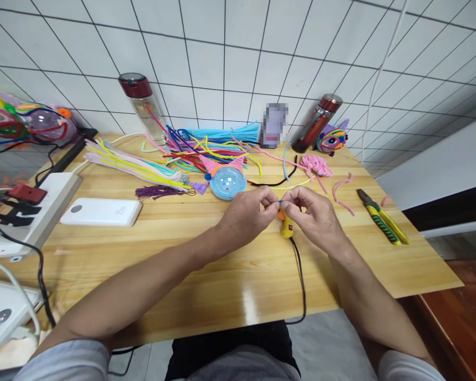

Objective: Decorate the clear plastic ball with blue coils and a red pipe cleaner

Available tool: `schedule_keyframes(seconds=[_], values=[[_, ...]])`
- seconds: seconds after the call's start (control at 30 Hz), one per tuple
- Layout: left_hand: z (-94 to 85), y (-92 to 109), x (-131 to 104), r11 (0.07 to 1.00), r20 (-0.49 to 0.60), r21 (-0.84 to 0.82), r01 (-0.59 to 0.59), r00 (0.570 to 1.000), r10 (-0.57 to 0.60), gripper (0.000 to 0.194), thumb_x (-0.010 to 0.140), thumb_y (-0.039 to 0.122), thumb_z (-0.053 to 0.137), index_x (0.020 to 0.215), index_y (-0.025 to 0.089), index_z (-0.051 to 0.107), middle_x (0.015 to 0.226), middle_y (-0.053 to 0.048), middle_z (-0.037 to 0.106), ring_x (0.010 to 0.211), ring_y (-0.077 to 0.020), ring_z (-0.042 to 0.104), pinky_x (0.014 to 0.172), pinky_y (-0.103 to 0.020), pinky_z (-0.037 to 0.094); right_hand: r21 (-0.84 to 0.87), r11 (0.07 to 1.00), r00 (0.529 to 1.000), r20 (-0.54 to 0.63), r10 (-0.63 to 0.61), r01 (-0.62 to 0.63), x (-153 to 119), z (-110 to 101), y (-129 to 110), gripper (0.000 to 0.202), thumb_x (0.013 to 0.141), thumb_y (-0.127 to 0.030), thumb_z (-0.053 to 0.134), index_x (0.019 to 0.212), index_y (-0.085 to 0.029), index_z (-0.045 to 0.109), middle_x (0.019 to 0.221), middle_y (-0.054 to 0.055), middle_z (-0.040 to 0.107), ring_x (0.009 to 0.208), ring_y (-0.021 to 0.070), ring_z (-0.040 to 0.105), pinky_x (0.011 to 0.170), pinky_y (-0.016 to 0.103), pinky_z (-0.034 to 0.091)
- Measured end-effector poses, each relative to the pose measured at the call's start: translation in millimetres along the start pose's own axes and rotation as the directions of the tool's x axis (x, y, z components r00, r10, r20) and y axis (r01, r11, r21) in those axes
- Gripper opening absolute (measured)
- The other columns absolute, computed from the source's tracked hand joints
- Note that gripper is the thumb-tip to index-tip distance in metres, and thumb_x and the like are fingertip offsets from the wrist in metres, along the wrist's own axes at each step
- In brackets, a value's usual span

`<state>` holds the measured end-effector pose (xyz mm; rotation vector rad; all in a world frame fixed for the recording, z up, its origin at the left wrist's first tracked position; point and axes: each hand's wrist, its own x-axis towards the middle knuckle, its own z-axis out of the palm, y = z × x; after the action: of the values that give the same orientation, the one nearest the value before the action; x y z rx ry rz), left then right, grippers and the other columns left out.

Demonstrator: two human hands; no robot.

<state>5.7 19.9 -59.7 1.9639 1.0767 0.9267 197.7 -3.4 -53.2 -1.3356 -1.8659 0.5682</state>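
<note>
Nearest me on the surface, a yellow tool trails a black cord; just beyond, my left hand and right hand pinch a tiny blue piece between their fingertips. Farther, to the left, sits a clear bluish bowl, then light-blue fuzzy stems.
</note>
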Motion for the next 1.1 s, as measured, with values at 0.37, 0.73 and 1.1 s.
schedule_keyframes(seconds=[0.37, 0.73, 1.1], values=[[5.1, -1.1, 0.1, 0.913, -0.062, -0.408, -0.017, 0.998, -0.010, 0.007, 0.090, 0.016, 0.064, 0.084, 0.018, 0.065, 0.076, 0.001, 0.073, 0.067, -0.0103, 0.066, 0.061, -0.021, 0.048, 0.647, 0.712, 0.936, 0.005, 0.352, -0.272, 2.1, 20.0, -4.3, 0.020, 0.074, -0.037, 0.083, 0.079, -0.023, 0.070, 0.065, -0.003, 0.059, 0.057, 0.0119, 0.046, 0.054, 0.026, 0.037], [8.8, -4.7, -1.3, 0.912, -0.113, -0.411, 0.018, 0.991, -0.071, 0.008, 0.088, 0.017, 0.064, 0.080, 0.019, 0.062, 0.069, 0.004, 0.067, 0.063, -0.0096, 0.060, 0.059, -0.022, 0.045, 0.578, 0.769, 0.943, 0.004, 0.332, -0.273, 2.7, 21.2, -0.8, 0.030, 0.075, -0.046, 0.088, 0.079, -0.023, 0.071, 0.064, -0.003, 0.060, 0.056, 0.0126, 0.048, 0.053, 0.027, 0.040], [4.6, -6.0, 0.1, 1.000, 0.015, -0.002, 0.000, 1.000, 0.000, 0.014, 0.085, 0.007, 0.062, 0.077, 0.019, 0.060, 0.069, 0.003, 0.064, 0.063, -0.0115, 0.054, 0.063, -0.026, 0.040, -0.076, 0.990, 0.992, 0.026, -0.120, 0.122, 4.4, -21.4, -0.6, 0.008, 0.091, -0.025, 0.069, 0.093, -0.022, 0.077, 0.080, 0.001, 0.072, 0.070, 0.0166, 0.062, 0.065, 0.031, 0.046]])
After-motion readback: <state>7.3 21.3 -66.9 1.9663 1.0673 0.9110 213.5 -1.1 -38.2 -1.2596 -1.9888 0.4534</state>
